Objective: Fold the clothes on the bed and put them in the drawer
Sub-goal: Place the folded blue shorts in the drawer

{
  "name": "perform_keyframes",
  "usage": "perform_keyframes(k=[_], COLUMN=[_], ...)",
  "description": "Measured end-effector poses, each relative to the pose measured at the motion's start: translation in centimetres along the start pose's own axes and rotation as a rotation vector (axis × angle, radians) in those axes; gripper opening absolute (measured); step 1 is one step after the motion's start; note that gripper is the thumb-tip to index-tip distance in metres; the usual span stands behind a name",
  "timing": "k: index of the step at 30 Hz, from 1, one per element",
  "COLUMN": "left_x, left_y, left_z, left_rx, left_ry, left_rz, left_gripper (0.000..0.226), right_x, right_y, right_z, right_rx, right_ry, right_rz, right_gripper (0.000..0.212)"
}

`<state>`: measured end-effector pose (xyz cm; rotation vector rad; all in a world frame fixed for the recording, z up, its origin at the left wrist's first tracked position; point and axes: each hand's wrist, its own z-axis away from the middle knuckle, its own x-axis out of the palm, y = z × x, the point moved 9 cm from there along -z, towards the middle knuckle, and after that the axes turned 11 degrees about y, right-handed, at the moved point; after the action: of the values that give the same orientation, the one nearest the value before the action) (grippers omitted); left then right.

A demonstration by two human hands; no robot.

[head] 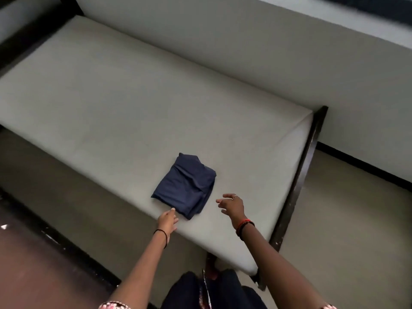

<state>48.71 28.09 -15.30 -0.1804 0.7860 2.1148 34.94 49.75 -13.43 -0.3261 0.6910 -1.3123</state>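
Neatly folded navy garment (185, 186) lies on bed (111, 103).

A pale wall (245, 52) with black skirting (356, 162) meets beige floor (345, 219).

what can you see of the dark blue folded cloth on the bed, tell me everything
The navy garment is folded into a rough rectangle of several layers, whose edges show at its near right side. It looks like thin, smooth fabric with creases. It lies flat on the grey mattress, near the front edge. The left hand seems to touch its near edge with a fingertip; the right hand is apart from it.
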Motion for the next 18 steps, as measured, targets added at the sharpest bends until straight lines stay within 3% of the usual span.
perform_keyframes(k=[3, 8, 11, 14, 18], left_x=[0.5, 2.3, 4.0, 5.5, 6.3], left_y=[-1.0, -2.5, -3.5, -4.3, -5.6], left_z=[-3.3, -9.5, -12.9, -14.8, -17.1], left_rx=[-0.058, -0.095, -0.146, -0.174, -0.253], left_ry=[0.065, 0.167, 0.165, 0.114, 0.144], left_rz=[-0.015, -0.002, 0.054, 0.182, 0.288], left_gripper=[0.016, 0.039, 0.064, 0.07, 0.094], right_x=[2.3, 6.3, 9.6, 12.7, 16.2], right_y=[-1.5, -4.0, -4.8, -5.2, -4.9], right_z=[-3.7, -9.6, -13.7, -16.4, -19.1], right_rx=[-0.095, -0.247, -0.349, -0.412, -0.431], right_ry=[0.004, 0.002, -0.027, -0.083, -0.146], right_rz=[0.165, 0.385, 0.511, 0.634, 0.74], right_gripper=[0.028, 0.037, 0.051, 0.074, 0.096])
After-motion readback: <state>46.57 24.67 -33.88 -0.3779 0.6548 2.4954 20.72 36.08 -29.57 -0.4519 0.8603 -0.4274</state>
